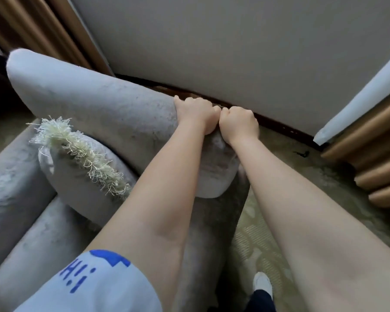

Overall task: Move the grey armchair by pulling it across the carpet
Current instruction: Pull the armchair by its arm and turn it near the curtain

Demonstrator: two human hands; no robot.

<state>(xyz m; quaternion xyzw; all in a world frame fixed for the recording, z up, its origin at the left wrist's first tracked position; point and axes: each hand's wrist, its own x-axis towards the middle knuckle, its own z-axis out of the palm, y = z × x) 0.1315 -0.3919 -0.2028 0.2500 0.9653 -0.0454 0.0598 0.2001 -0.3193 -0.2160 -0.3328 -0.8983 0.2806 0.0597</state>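
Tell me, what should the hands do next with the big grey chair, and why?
Probably pull back toward the body: the left hand and right hand both grip the back corner of the soft grey fabric armchair, which sits close to the pale wall.

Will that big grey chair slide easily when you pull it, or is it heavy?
Probably heavy: the left hand and right hand both grip the grey armchair at one corner. It likely drags rather than glides, since it sits on carpet. The fringed cushion might topple.
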